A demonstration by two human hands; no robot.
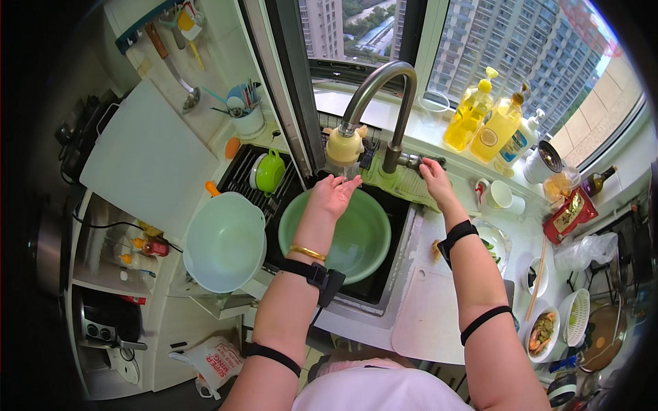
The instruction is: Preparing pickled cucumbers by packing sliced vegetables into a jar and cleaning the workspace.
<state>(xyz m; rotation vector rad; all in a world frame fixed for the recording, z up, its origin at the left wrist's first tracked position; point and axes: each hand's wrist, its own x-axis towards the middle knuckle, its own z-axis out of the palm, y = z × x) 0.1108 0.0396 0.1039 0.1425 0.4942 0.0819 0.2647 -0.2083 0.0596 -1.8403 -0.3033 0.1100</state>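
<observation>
Palm up, my left hand [334, 195] is under the cream-coloured spout head [343, 146] of the metal kitchen faucet [398, 118]. Water appears to run from the spout at the fingertips. The hand holds nothing and its fingers are apart. Below it, a green plastic basin [360, 236] stands in the dark sink [380, 282]. At the faucet's side lever [410, 160] is my right hand [435, 177], its fingertips touching or very near the lever's end; how firmly they grip cannot be seen.
A pale plastic basin [224, 241] stands left of the sink, near a green-handled bowl [270, 172] on a black rack. A white cutting board [424, 313] lies at the right, with bowls of food [542, 334] beyond. Yellow soap bottles [469, 115] line the windowsill.
</observation>
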